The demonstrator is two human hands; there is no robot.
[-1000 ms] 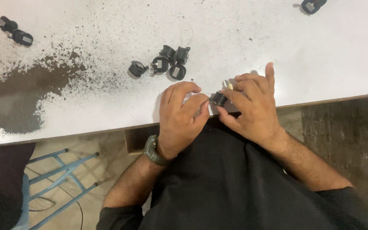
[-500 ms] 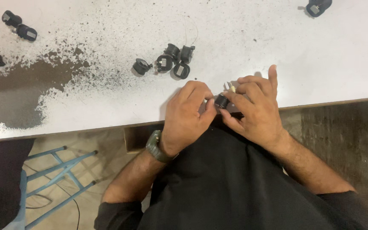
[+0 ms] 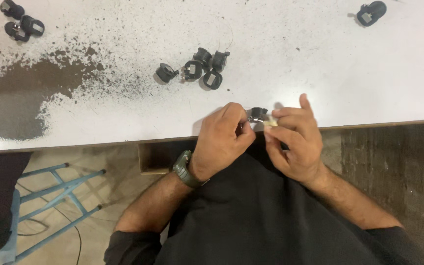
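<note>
White and worn, with a dark scraped patch at one end, the bench (image 3: 320,64) runs across my head view. At its near edge my left hand (image 3: 222,140) curls closed, fingertips pinching a small black round part (image 3: 258,114). My right hand (image 3: 293,142) touches that part's other side, pinching a tiny pale piece (image 3: 271,122). Four similar black parts (image 3: 197,68) lie clustered farther back, well apart from my hands.

One camera sits on my head, looking straight down, fairly close, over my left hand (image 3: 222,140) and right hand (image 3: 293,142) at the white table's (image 3: 320,59) near edge.
</note>
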